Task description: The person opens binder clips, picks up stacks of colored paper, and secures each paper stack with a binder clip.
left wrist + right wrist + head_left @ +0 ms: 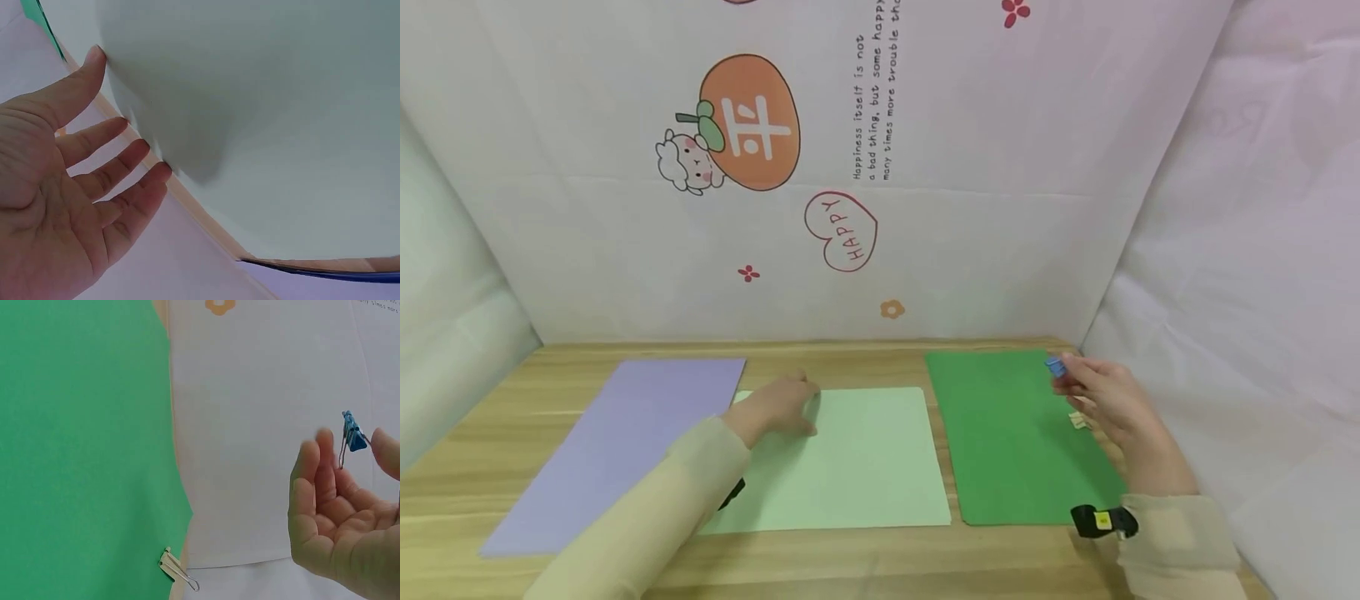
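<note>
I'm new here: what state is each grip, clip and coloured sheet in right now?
Blue clip: held up, clamping nothing
Right grip: pinching that clip
Pale green sheet: lying flat
Left grip: open, at that sheet's edge
Green sheet: lying flat
Cream clip: apparently clamped on that sheet's right edge
Purple sheet: lying flat, partly hidden

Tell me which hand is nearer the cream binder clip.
Right. The right hand is close by the cream binder clip, holding the blue clip; the left hand is well away, at the pale green sheet.
</note>
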Demonstrator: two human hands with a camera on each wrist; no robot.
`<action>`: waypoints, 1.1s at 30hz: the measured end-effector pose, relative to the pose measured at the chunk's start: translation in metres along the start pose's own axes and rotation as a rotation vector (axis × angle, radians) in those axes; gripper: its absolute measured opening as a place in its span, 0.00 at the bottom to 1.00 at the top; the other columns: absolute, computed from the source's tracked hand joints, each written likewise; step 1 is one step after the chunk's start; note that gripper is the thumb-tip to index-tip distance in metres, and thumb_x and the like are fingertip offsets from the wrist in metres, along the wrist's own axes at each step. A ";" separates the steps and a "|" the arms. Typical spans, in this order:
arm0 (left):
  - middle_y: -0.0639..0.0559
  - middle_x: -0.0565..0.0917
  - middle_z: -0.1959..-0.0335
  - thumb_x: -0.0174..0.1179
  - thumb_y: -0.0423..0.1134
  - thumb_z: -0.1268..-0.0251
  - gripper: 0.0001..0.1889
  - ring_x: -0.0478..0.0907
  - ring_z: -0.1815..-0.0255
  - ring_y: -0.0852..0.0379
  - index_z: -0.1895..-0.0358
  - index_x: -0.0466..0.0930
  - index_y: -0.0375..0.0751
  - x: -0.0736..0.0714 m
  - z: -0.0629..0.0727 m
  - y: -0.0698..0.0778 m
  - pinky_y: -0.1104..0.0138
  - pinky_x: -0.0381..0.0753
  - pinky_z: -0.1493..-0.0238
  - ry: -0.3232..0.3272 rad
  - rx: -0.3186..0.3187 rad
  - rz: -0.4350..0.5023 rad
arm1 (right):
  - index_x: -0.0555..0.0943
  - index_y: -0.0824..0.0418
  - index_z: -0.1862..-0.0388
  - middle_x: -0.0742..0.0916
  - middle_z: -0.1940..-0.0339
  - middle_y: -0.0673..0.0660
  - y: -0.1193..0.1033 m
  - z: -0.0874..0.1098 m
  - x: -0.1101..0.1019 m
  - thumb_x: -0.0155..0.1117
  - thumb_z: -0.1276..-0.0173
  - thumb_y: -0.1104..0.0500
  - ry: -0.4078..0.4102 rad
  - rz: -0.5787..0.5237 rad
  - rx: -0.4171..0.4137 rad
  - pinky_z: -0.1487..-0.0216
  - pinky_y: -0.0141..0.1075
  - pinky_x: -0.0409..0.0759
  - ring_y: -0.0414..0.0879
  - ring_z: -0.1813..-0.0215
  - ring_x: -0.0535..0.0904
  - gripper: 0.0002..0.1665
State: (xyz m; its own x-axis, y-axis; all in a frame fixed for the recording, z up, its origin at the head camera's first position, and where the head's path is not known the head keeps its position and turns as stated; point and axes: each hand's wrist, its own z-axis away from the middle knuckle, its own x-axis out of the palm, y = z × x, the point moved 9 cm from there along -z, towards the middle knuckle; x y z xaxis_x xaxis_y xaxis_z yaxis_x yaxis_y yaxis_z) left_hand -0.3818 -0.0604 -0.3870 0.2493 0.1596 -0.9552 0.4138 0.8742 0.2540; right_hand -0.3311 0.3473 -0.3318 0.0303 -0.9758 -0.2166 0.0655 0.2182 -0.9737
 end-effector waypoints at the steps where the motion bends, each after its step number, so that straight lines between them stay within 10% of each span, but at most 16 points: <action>1: 0.31 0.69 0.31 0.72 0.41 0.42 0.36 0.66 0.30 0.32 0.31 0.68 0.34 0.000 -0.001 -0.001 0.44 0.68 0.30 -0.004 0.001 0.015 | 0.80 0.56 0.53 0.83 0.67 0.42 0.001 0.000 0.000 0.53 0.24 0.41 0.008 0.022 0.007 0.54 0.26 0.80 0.35 0.60 0.80 0.21; 10: 0.29 0.53 0.22 0.71 0.39 0.40 0.49 0.46 0.22 0.27 0.21 0.49 0.37 0.001 -0.007 -0.004 0.37 0.50 0.24 -0.073 -0.010 0.155 | 0.69 0.68 0.36 0.82 0.62 0.43 0.000 0.001 0.002 0.55 0.23 0.46 -0.009 0.034 -0.001 0.49 0.23 0.80 0.35 0.57 0.78 0.30; 19: 0.33 0.51 0.20 0.72 0.40 0.42 0.53 0.44 0.21 0.28 0.19 0.45 0.44 0.000 -0.011 -0.006 0.35 0.47 0.24 -0.102 -0.036 0.150 | 0.72 0.64 0.41 0.84 0.61 0.43 0.000 0.000 0.006 0.59 0.24 0.50 -0.026 -0.018 -0.004 0.49 0.23 0.80 0.36 0.56 0.80 0.22; 28: 0.39 0.76 0.35 0.74 0.41 0.45 0.34 0.69 0.30 0.39 0.36 0.71 0.36 -0.002 -0.018 0.003 0.48 0.66 0.28 -0.104 0.049 -0.006 | 0.70 0.67 0.38 0.83 0.60 0.44 -0.001 0.000 0.006 0.59 0.24 0.50 -0.032 0.008 -0.005 0.48 0.23 0.80 0.36 0.55 0.80 0.26; 33: 0.38 0.74 0.34 0.75 0.43 0.45 0.36 0.68 0.30 0.39 0.35 0.68 0.35 0.000 -0.018 0.002 0.47 0.67 0.29 -0.144 0.008 0.011 | 0.73 0.64 0.41 0.84 0.61 0.43 0.002 0.002 0.005 0.59 0.24 0.50 -0.030 0.002 0.001 0.48 0.24 0.80 0.36 0.55 0.80 0.23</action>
State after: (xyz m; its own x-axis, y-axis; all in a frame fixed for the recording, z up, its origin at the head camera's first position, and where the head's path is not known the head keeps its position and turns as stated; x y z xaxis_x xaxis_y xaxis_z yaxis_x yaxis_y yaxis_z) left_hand -0.3966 -0.0508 -0.3889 0.3763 0.1010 -0.9210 0.4174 0.8690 0.2658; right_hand -0.3291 0.3423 -0.3344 0.0605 -0.9744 -0.2165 0.0664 0.2204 -0.9731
